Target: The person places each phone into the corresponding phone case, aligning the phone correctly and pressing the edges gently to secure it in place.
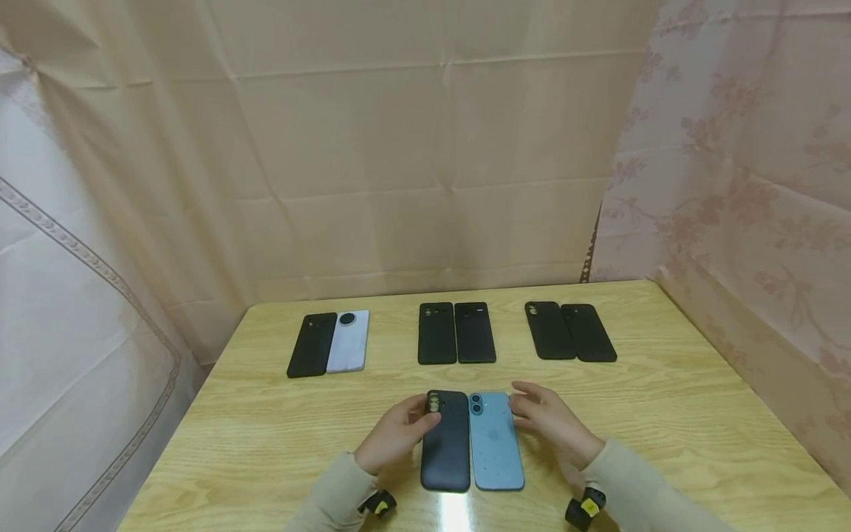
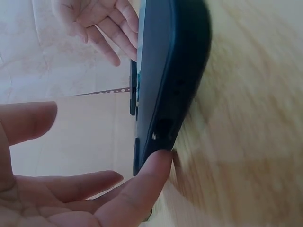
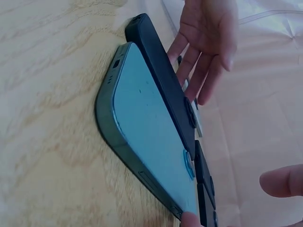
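A black phone case [image 1: 445,447] lies on the table, table colour showing through its camera cutout. Directly beside it on the right is a light-blue phone [image 1: 499,447], back up, two lenses at its upper left corner. My left hand [image 1: 399,432] is at the case's left edge; in the left wrist view one fingertip [image 2: 160,163] touches the side of the case [image 2: 175,90] while the thumb stands apart in the air. My right hand [image 1: 552,421] is by the phone's upper right edge. A fingertip [image 3: 190,220] meets the phone's side in the right wrist view, the thumb raised.
Farther back on the wooden table [image 1: 266,421] lie three pairs: a black case [image 1: 312,345] with a white phone [image 1: 349,347], a black case [image 1: 436,336] with a black phone [image 1: 475,336], and a black case [image 1: 550,332] beside another black phone [image 1: 589,336]. Cloth curtains [image 1: 399,170] surround the table.
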Demonstrator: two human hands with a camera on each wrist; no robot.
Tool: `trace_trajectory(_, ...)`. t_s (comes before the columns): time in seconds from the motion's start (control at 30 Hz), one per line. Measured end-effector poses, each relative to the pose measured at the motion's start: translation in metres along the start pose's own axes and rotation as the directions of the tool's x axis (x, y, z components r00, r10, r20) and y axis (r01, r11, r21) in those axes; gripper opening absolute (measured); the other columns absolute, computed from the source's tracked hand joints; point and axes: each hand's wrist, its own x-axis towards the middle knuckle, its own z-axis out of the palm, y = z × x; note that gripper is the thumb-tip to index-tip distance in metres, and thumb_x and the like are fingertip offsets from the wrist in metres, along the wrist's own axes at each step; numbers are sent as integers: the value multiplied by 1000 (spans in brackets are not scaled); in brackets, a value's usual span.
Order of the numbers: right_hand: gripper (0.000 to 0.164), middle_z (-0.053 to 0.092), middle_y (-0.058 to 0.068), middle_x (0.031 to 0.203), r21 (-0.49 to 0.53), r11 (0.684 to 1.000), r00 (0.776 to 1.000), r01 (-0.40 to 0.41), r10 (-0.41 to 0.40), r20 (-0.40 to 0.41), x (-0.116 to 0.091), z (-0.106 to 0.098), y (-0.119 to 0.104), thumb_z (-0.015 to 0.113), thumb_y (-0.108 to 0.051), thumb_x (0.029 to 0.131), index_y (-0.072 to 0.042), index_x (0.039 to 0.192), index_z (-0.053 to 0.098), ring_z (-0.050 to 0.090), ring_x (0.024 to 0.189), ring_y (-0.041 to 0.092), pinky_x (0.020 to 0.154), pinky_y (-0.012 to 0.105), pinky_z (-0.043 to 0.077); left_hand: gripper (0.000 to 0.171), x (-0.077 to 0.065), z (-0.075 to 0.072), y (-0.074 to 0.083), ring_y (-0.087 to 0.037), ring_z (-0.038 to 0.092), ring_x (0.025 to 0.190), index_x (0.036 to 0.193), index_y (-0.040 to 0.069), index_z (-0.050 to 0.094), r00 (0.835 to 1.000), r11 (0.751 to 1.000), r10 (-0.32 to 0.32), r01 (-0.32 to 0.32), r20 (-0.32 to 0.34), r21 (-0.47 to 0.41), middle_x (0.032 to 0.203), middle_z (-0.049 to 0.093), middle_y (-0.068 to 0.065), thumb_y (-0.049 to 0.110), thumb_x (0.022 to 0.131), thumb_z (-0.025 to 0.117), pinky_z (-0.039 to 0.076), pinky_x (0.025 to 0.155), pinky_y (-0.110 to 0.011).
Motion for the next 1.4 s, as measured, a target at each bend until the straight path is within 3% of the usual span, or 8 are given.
trace_trajectory(0.2,58,44,33,143,16,1000,1000,-11,11,-13,-1,0,0,47,-25,102,5,149,29,55,126,40,100,46,50,58,2,1,-3,-47,55,123,142,-8,41,999,998,34,-35,-35,-51,143,44,-34,20,96,62,58,86,-46)
trace_trajectory(0.4,57,44,32,143,61,998,1000,-6,7,-25,-2,2,1,48,-22,102,4,149,28,50,130,42,101,43,50,58,3,2,-8,-45,59,117,141,-10,41,997,997,66,-67,-47,-26,142,41,-36,12,93,65,58,86,-44)
trace_trajectory(0.73,58,44,32,143,137,990,998,-21,28,-53,-3,4,0,50,-20,101,5,148,28,50,130,40,103,42,49,57,2,2,-6,-44,60,117,141,-9,42,997,998,50,-48,-53,33,141,44,-34,11,93,65,57,87,-46)
trace_trajectory(1.1,61,42,30,144,217,975,997,-41,55,-62,-2,5,-1,53,-19,99,4,149,26,46,134,41,106,44,47,57,0,3,-6,-44,60,117,141,-9,43,998,999,38,-38,-53,14,140,46,-33,10,92,66,58,86,-43)
trace_trajectory(1.4,63,44,31,143,253,966,996,-48,66,-65,0,4,-1,52,-19,100,2,151,22,51,129,41,100,45,51,57,-1,2,-4,-43,60,118,141,-10,42,998,999,32,-32,-48,0,139,46,-33,8,92,65,58,86,-43)
